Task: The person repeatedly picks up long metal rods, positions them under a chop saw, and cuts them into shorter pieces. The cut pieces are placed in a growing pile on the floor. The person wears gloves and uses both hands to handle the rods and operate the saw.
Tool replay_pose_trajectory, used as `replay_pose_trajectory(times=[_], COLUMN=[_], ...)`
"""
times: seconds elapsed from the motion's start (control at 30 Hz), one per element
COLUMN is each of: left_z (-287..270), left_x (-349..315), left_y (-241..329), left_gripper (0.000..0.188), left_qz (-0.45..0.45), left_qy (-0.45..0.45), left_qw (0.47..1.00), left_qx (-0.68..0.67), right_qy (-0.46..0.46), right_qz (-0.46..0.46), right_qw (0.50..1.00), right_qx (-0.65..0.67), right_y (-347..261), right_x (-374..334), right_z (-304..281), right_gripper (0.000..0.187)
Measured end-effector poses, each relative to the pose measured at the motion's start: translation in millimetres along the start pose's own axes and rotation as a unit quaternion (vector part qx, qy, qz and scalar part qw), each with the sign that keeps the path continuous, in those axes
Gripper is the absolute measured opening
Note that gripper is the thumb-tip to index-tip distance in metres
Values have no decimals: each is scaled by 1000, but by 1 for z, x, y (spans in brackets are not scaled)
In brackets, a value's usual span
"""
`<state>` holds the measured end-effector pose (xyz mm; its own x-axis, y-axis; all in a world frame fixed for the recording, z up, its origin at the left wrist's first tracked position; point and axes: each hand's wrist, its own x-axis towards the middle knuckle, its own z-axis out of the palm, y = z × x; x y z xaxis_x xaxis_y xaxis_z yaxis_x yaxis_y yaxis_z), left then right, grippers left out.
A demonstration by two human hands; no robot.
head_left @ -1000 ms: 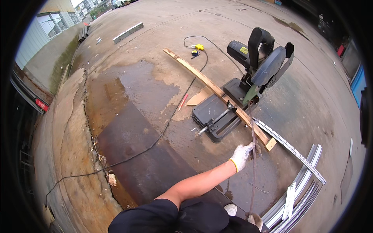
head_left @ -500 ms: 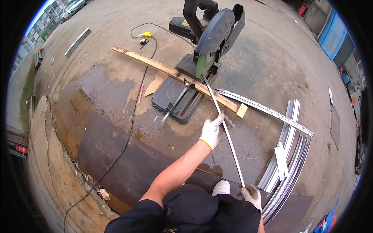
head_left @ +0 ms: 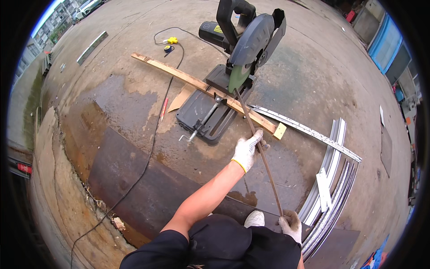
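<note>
A long thin metal bar (head_left: 269, 177) runs from near my body up to the green disc (head_left: 238, 78) of a chop saw (head_left: 253, 42). Its visible face is brown. My left hand (head_left: 246, 151), in a white work glove with a yellow cuff, is closed around the bar's middle. Low in the view, my right hand (head_left: 292, 224), also gloved, grips the near end. The far end crosses over a wooden plank (head_left: 179, 76) lying across the saw's base (head_left: 188, 117) and reaches the disc's lower edge. Whether it touches the disc I cannot tell.
White metal profiles (head_left: 329, 157) lie on the right, with a white-speckled strip (head_left: 309, 129) across them. A black cable (head_left: 152, 143) winds along the left. A red pencil-like stick (head_left: 164, 109), a tape measure (head_left: 168, 48) and a yellow connector (head_left: 171, 40) lie on the ground.
The bar has turned about its length: a light face showed before, a brown one now. Both hands stay closed on it, and the view has shifted slightly.
</note>
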<state>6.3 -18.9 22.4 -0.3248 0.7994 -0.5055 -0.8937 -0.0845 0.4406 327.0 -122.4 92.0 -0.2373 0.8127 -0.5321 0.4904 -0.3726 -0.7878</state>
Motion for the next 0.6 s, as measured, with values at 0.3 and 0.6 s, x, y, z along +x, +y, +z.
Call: replay_pose_trajectory(times=[0.3, 0.6], left_z=[-2, 17], left_x=[4, 16], left_y=[4, 4], left_gripper=[21, 17], left_qz=[4, 3], left_qy=[-102, -70], left_qw=[990, 997], left_qx=[-102, 21], right_qy=[4, 150], right_qz=[16, -125], right_qw=[999, 980], right_qx=[-45, -31], right_y=[-3, -13], right_x=[6, 33], right_z=[-5, -29], right_gripper=[14, 20])
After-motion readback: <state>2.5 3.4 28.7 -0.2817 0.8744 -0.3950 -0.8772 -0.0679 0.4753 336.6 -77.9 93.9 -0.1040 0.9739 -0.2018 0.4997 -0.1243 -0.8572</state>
